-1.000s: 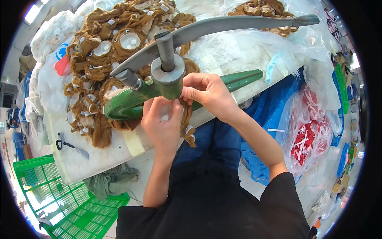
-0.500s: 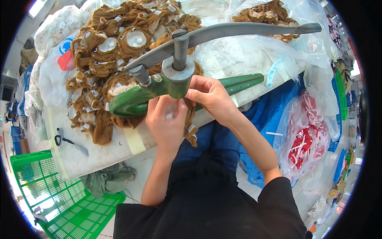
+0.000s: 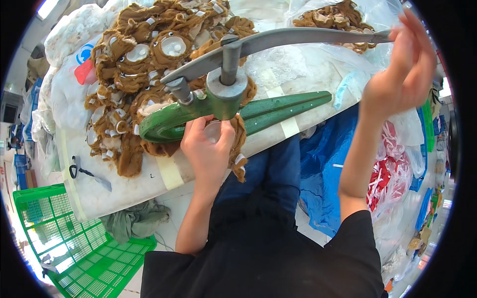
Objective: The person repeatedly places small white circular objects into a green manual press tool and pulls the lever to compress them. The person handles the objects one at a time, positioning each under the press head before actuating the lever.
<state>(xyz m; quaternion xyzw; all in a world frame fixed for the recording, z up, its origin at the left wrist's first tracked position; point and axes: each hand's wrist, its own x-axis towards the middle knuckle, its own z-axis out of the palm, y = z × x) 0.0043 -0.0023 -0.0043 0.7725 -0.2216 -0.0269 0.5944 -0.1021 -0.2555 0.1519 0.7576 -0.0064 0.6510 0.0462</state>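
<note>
A green hand press [image 3: 171, 124] with a long grey metal lever [image 3: 293, 37] stands on the table before me. My left hand [image 3: 206, 151] is closed in a pinch beneath the press head, on a brown plush piece [image 3: 239, 144] with a pale round patch between thumb and fingers. The patch is partly hidden by my fingers. At the lever's far right end, my right hand [image 3: 397, 82] is raised with its fingers stretched out, slightly smeared by motion; I see no object in it. Behind the press lies a heap of similar brown plush pieces [image 3: 141, 74] with pale round patches and white tabs.
Small dark-handled snips [image 3: 89, 178] lie at the table's left. A second plush pile [image 3: 335, 20] is at the far right, near clear plastic bags. A green crate [image 3: 94, 265] stands on the floor at left; blue sheeting [image 3: 323, 184] and bagged red pieces [image 3: 382, 181] are at right.
My right hand has left the plush piece under the press and swung up and right to the lever's end. My left hand has stayed beneath the press head.
</note>
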